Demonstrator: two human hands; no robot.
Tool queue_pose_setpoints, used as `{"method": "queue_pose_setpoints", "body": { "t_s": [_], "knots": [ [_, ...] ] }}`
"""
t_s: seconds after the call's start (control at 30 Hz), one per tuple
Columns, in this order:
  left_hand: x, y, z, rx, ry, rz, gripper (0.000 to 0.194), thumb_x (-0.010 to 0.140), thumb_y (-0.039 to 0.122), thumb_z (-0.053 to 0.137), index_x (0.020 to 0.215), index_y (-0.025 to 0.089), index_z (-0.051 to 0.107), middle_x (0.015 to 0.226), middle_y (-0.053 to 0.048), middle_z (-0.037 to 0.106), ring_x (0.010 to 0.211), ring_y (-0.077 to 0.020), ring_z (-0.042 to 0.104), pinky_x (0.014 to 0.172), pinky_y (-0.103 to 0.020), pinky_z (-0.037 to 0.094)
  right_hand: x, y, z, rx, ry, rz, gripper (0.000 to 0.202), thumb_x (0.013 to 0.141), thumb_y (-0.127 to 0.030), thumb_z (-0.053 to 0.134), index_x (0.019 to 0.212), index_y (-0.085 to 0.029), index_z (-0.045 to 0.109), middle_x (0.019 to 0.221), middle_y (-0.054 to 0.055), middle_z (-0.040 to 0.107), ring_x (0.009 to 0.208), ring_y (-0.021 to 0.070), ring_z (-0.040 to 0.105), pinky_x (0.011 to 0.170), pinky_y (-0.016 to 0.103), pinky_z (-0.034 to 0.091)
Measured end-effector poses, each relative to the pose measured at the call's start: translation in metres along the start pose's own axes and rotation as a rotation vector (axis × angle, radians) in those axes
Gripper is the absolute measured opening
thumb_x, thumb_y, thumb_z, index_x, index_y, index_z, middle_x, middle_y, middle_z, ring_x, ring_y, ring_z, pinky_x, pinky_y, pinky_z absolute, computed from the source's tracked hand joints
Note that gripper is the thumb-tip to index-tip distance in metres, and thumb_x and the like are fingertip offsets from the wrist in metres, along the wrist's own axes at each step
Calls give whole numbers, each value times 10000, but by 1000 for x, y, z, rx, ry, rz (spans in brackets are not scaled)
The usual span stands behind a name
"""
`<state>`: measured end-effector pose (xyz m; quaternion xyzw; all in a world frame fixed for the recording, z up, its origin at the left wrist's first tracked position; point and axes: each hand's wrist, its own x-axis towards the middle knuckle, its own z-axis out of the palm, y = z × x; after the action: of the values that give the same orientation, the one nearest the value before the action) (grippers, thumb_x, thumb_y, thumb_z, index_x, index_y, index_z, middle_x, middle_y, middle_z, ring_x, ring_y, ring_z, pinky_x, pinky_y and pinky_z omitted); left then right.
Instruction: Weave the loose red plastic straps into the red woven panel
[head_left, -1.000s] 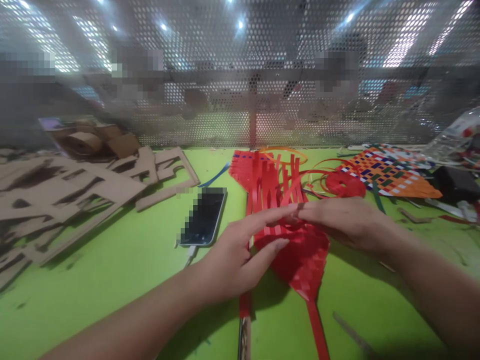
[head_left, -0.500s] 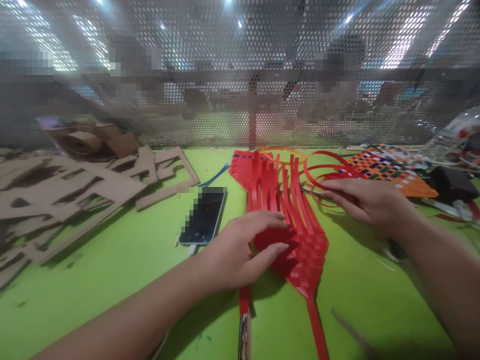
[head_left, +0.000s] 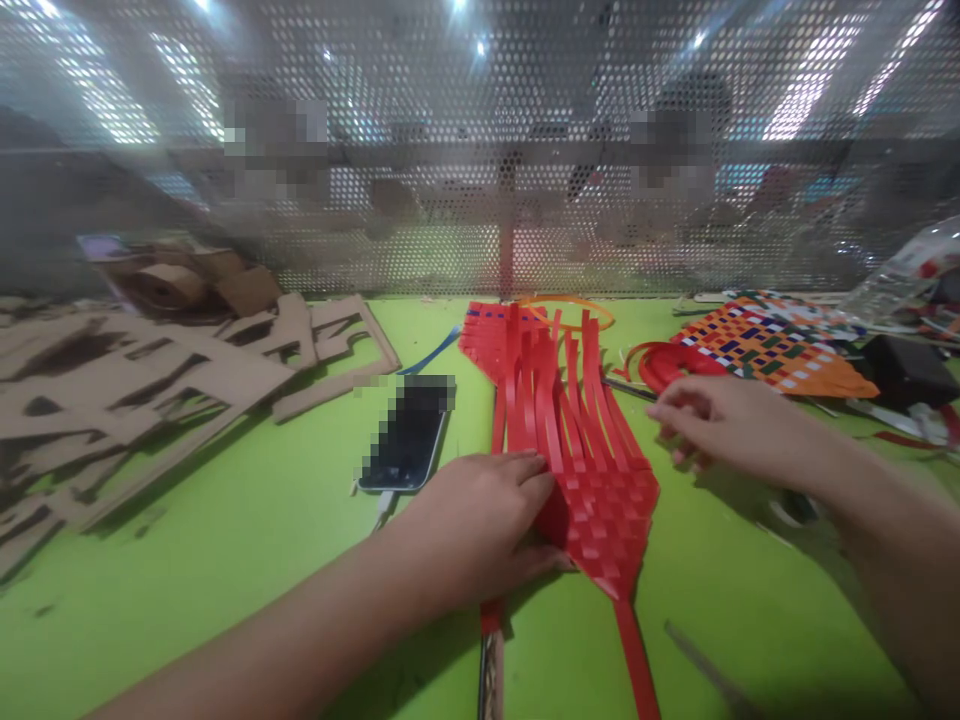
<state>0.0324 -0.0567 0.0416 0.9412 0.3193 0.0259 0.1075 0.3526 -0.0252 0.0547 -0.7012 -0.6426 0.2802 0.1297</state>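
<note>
In the middle of the head view lies a red woven strip piece (head_left: 611, 515), tightly interlaced at the near end. Long loose strips stand up from it toward the back, and one tail runs toward me. My left hand (head_left: 499, 515) grips its left edge, fingers on top and thumb along the lower side; part of the weave is hidden beneath it. To the right, my right hand (head_left: 712, 425) hovers with fingers loosely curled and apart, nothing visible in them. Just beyond it rests a coil of red strip (head_left: 664, 365).
A phone (head_left: 405, 435) with a cable lies left of the weave. Cardboard cut-outs (head_left: 187, 380) cover the left side. An orange checkered weave (head_left: 780, 345), a black box (head_left: 907, 367) and a plastic bottle (head_left: 911, 265) sit at right. A perforated screen (head_left: 420, 230) stands behind.
My right hand has let go of the red strip, which now lies coiled on the table, and has dropped slightly. My left hand has shifted lower and closed on the weave's edge.
</note>
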Motion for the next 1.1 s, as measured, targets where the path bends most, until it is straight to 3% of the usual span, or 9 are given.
{"method": "queue_pose_setpoints", "body": {
  "t_s": [0.1, 0.23, 0.4, 0.53, 0.7, 0.8, 0.87, 0.97, 1.1],
  "knots": [
    [1, 1, 0, 9, -22, -15, 590, 1013, 641, 650, 1300, 130, 717, 1345, -198, 751, 1201, -411, 744, 901, -520, 649, -2, -2, 10, 215, -247, 114, 479, 816, -693, 806, 917, -235, 710, 842, 120, 824, 734, 306, 809, 707, 447, 681],
    [0, 0, -1, -37, -27, -54, 583, 1001, 661, 649, 1291, 158, 712, 1285, -189, 769, 1170, -404, 753, 929, -508, 628, 3, 2, 9, 385, -302, 122, 534, 773, -717, 862, 887, -220, 702, 877, 107, 785, 766, 270, 790, 656, 399, 705],
    [-4, -3, -10, -279, 23, -126, 723, 932, 786, 645, 1301, 167, 705, 1290, -199, 758, 1148, -417, 746, 942, -514, 600, 0, -7, 6, 684, -306, -64, 517, 853, -730, 793, 974, -232, 727, 905, 49, 723, 777, 207, 747, 686, 328, 686],
    [-9, -1, -18, -625, 126, -156, 736, 1051, 777, 410, 1373, 174, 681, 1348, -172, 741, 1230, -362, 708, 1020, -465, 562, -14, -20, 15, 837, -300, -256, 441, 991, -667, 664, 1188, -275, 714, 1103, 71, 782, 922, 235, 769, 839, 364, 670],
    [-5, 9, -11, -1293, 147, -161, 740, 1062, 804, 308, 1398, 272, 697, 1408, -117, 728, 1302, -306, 686, 1109, -481, 542, -34, -30, 33, 623, -127, -506, 599, 1059, -496, 646, 1615, -410, 443, 1419, 93, 703, 1212, 279, 720, 1001, 429, 628],
    [1, 17, -5, -1650, 90, -176, 748, 1008, 856, 391, 1373, 287, 713, 1336, -124, 768, 1308, -328, 699, 1080, -509, 576, -38, -32, 40, 459, -92, -605, 817, 1050, -438, 667, 1726, -455, 210, 1443, 108, 683, 1307, 312, 676, 1016, 483, 624],
    [4, 21, -2, -1831, 70, -252, 724, 997, 838, 457, 1338, 262, 731, 1302, -133, 786, 1296, -340, 714, 1095, -517, 581, -38, -34, 42, 378, -106, -647, 853, 1056, -416, 656, 1737, -469, 146, 1474, 111, 667, 1324, 318, 666, 1038, 516, 612],
    [10, 22, -1, -1997, 147, -509, 507, 1034, 633, 611, 1274, 210, 757, 1273, -130, 802, 1235, -314, 756, 1106, -464, 594, -32, -34, 40, 334, -101, -663, 698, 1082, -444, 600, 1708, -440, 291, 1445, 113, 686, 1275, 310, 692, 1046, 514, 606],
    [17, 18, 1, -1998, 345, -787, 237, 1040, 325, 692, 1181, 149, 761, 1151, -141, 834, 1064, -263, 819, 955, -356, 667, -17, -24, 36, 222, 77, -455, 533, 1065, -587, 574, 1533, -333, 581, 1292, 127, 749, 1152, 313, 739, 958, 473, 642]
  ]
}}
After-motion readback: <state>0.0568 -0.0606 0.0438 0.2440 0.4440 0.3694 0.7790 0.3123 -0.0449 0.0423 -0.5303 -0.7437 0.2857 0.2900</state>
